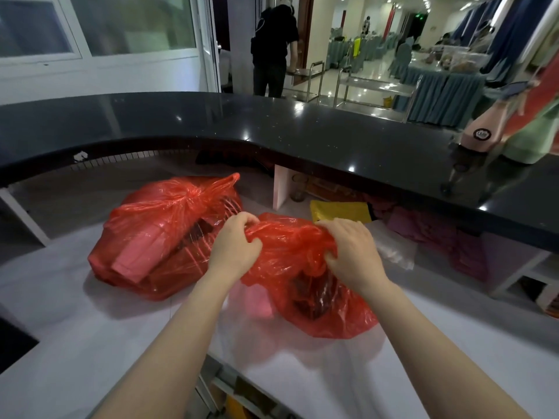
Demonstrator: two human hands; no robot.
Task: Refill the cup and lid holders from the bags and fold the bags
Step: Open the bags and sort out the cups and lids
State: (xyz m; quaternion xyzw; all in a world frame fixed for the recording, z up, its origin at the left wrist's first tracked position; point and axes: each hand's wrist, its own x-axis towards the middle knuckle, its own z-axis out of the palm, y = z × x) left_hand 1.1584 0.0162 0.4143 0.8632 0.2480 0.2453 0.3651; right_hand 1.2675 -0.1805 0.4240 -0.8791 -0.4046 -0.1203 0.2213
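— What are the fingers doing?

— The fingers (246,219) of the left hand (234,246) are curling around the gathered top of the near red bag (326,309) and are gripping the plastic. The fingers of the right hand (352,252) are also bending into the same bunch of plastic and are holding it, just beside the left hand.

— Where is this bag lying?

— It is resting on the white bench (90,337), near its front edge, a little toward the right side. Dark things are showing through the plastic, but I cannot tell what they are.

— And the other one?

— The second red bag (157,237) is sitting to the left and farther toward the back edge, with its top tied in a knot. Something pale and long is showing inside it. A black counter (302,134) is curving above the back of the bench.
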